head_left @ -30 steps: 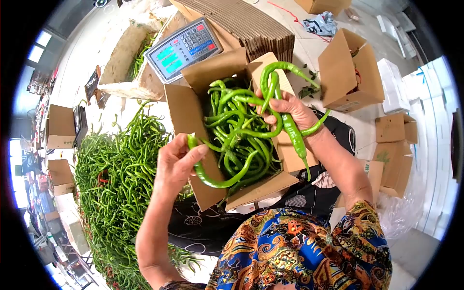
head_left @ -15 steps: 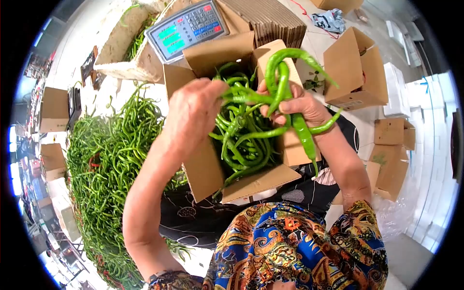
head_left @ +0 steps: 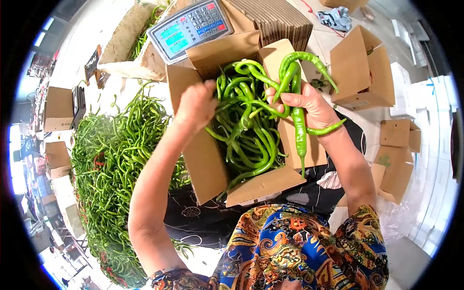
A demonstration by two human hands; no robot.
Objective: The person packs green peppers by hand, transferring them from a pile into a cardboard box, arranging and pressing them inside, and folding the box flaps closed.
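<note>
Over the carton (head_left: pixel 206 169), left hand (head_left: pixel 196 105) blurs, grip unclear; right hand (head_left: pixel 314 105) clasps peppers (head_left: pixel 300 133).

left grip (head_left: pixel 195 105) — blurred, knuckles up | right grip (head_left: pixel 310 105) — curled, thumb extended | elbows (head_left: pixel 147 229) bent

open air above box (head_left: pixel 211 68), splayed flaps (head_left: pixel 265 185) around, peppers (head_left: pixel 256 140) inside

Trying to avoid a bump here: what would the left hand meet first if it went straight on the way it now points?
Probably the green peppers in the open box, then its far flap. How high the left hand sits above them is unclear.
</note>
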